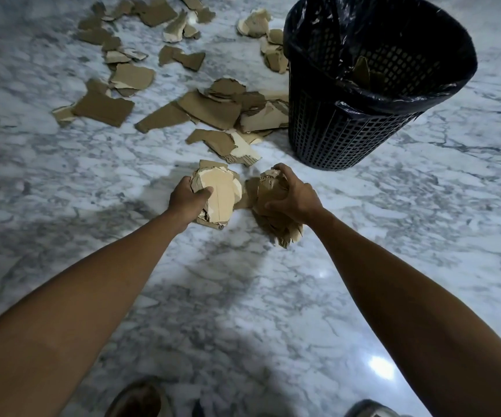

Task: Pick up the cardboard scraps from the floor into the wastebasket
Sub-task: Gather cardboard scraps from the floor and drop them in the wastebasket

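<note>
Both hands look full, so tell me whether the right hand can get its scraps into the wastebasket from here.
Probably yes: the right hand grips its scraps just short of the wastebasket, whose mouth is open, with nothing between.

The floor [363,266] is polished white-and-grey veined marble, glossy enough to mirror lights. Left of the wastebasket [342,133], a black plastic lattice lined with a shiny, crinkled black film bag [318,19], lie matt brown cardboard scraps [207,109] with rough torn edges.
</note>
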